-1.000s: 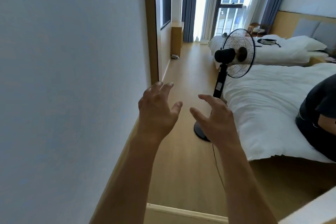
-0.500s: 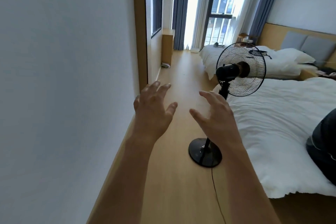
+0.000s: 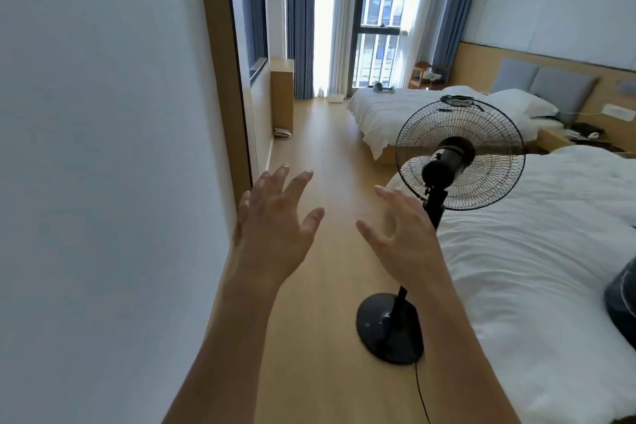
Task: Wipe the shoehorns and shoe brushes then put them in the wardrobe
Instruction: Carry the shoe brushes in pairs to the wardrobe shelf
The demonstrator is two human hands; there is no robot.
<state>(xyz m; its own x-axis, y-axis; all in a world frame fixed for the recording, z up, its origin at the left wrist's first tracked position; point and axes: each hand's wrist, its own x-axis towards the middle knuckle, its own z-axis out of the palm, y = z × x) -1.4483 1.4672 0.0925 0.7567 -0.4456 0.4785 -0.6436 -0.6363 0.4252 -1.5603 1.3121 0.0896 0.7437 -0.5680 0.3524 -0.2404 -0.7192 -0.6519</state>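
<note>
My left hand [image 3: 275, 220] and my right hand [image 3: 399, 234] are both raised in front of me over the wooden floor, fingers spread, holding nothing. No shoehorn, shoe brush or cloth shows anywhere in the head view. No wardrobe can be made out; a wooden cabinet [image 3: 282, 96] stands against the left wall further down the room.
A white wall [image 3: 103, 182] runs close along my left. A black standing fan [image 3: 451, 162] stands just right of my right hand, its base [image 3: 389, 327] and cord on the floor. Two white beds [image 3: 537, 251] fill the right side. The wooden floor [image 3: 327, 155] leads to a window.
The view has moved forward and lifted along the corridor; the fan now looks nearer and more to the right. Both hands stay open and raised.
</note>
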